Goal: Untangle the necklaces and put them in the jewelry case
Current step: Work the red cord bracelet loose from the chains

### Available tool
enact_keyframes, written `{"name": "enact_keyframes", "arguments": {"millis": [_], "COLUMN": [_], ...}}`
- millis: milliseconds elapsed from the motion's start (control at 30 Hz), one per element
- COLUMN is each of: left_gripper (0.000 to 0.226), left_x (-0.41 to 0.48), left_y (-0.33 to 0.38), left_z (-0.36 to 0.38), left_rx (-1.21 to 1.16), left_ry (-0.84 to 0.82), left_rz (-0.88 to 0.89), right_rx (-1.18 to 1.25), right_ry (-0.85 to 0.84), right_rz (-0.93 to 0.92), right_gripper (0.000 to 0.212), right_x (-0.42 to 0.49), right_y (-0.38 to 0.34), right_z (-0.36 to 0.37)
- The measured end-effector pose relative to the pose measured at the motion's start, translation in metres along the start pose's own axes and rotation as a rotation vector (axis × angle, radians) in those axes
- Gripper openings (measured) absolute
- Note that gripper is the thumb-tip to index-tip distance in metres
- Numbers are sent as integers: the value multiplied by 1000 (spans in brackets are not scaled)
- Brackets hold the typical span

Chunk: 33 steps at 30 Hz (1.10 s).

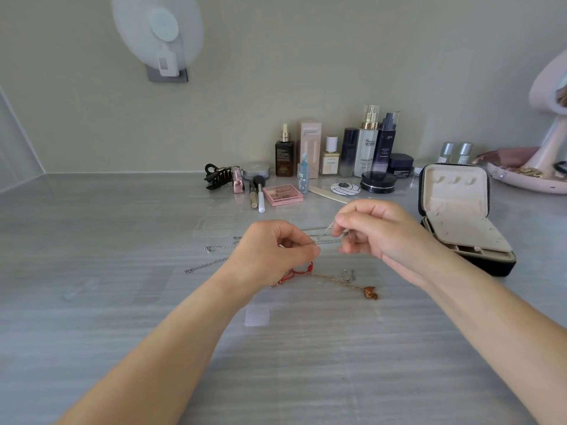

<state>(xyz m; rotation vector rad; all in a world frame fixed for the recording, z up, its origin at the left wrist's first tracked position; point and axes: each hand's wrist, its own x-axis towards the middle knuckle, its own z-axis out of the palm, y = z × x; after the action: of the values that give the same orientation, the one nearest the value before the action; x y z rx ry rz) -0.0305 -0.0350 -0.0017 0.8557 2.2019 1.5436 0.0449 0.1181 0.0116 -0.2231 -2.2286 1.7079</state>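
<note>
head: l hand (270,253), r hand (377,231) pinch chain (325,240)

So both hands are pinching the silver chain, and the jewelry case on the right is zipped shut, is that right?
Not quite: the head view shows the case open, lid up. The left hand and right hand do pinch the chain.

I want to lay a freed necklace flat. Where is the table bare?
Bare: the table between the forearms, and all left of the silver chains. Crowded: the cosmetics at the back, the jewelry case on the right.
</note>
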Motion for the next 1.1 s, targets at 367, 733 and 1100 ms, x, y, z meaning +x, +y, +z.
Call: {"name": "enact_keyframes", "arguments": {"millis": [367, 733, 1100], "left_gripper": [10, 13, 15], "left_x": [3, 7, 6], "left_y": [-5, -6, -2], "left_z": [-12, -24, -26], "left_rx": [60, 45, -80], "left_ry": [-39, 3, 61], "left_rz": [-18, -16, -52], "right_rx": [231, 176, 18], "right_ry": [95, 136, 55], "right_rz": [51, 53, 54], "right_gripper": [22, 22, 19], "right_x": [5, 4, 5], "right_y": [-1, -3, 6], "right_z": [-16, -19, -17]}}
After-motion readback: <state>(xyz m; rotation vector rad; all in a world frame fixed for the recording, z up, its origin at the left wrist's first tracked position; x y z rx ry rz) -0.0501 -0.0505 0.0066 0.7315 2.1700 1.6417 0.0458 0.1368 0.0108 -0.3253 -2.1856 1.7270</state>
